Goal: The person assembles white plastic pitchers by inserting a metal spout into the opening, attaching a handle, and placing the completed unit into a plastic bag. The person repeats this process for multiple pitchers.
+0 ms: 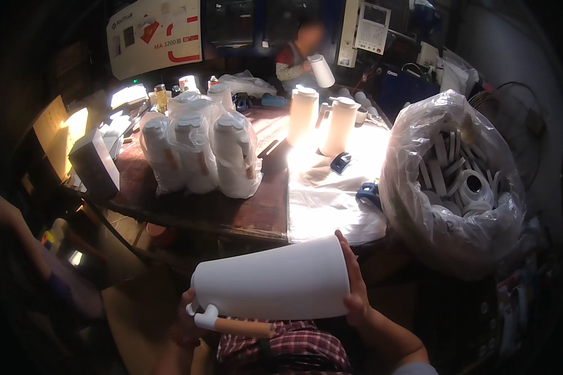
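I hold a large white jug (pixel 275 281) lying on its side in front of my body, above the plaid cloth over my lap. At its narrower left end, my left hand (pixel 186 315) grips it, with the fingers partly hidden in shadow and behind the jug. My right hand (pixel 355 284) presses against the wide base at the right end, its fingers stretched up along the rim. The jug's handle, with a brown wood-like grip (pixel 244 327), hangs on the side nearest me, its free end pointing right.
Plastic-wrapped white jugs (pixel 191 150) stand on the dark red table (pixel 256 215). Two unwrapped jugs (pixel 339 128) stand in bright sunlight near blue tool-like objects (pixel 341 163). Right, a clear bag (pixel 413 212) holds white parts. Across the table, a person (pixel 292 65) holds another jug (pixel 321 70).
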Tool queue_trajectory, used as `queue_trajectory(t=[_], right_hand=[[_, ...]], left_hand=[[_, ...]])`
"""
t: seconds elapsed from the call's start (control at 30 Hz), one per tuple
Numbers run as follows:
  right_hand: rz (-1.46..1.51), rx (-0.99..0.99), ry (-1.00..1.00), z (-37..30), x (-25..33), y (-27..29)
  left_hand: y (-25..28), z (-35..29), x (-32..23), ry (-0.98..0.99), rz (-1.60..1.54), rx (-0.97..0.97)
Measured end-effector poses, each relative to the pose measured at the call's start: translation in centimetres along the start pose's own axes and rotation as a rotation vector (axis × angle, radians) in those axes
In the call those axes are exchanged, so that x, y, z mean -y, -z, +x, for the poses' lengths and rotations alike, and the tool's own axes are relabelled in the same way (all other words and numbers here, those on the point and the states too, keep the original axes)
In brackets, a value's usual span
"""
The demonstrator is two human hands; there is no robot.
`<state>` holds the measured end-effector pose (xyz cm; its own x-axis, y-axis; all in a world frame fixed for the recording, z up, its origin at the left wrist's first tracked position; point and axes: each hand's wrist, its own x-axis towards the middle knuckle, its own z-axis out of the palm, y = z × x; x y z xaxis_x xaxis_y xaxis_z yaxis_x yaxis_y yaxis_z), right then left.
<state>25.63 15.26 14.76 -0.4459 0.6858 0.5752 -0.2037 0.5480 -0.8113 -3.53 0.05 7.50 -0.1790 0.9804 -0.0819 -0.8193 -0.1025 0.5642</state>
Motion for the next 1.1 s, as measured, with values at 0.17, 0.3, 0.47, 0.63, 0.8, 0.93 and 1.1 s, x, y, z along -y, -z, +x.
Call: queue_trajectory(t=[0.17, 0.3, 0.47, 0.63, 0.8, 0.93, 1.1], right_hand=[[0.892, -0.144, -0.789, -0.3, -6.9, 2.0], [0.908, -0.18, -0.556, 0.4, -5.2, 1.4], [0.556, -0.079, -0.201, 2.3, -1.7, 1.3], [-0.007, 0.179, 0.409, 1.0, -1.5, 2.2], [-0.225, 0.272, 0.532, -1.3, 0.3, 0.5], [-0.195, 0.244, 0.407, -2.4, -0.8, 0.4], [-0.058, 0.144, 0.331, -2.4, 0.0, -1.7]], left_hand=[[-5.7, -1.0, -3.5, -0.204, 1.146, 0.362], [-3.8, 0.8, -2.4, -0.446, 1.119, 0.53], [1.3, 2.7, 1.1, -0.213, 0.372, 0.151], [-2.0, 0.5, 0.4, 0.309, -0.357, -0.039], [-1.6, -0.3, 2.1, 0.232, -0.086, -0.188], [0.7, -0.4, 2.9, 0.089, -0.074, -0.11], [-0.4, -0.4, 2.5, 0.011, -0.034, -0.129]])
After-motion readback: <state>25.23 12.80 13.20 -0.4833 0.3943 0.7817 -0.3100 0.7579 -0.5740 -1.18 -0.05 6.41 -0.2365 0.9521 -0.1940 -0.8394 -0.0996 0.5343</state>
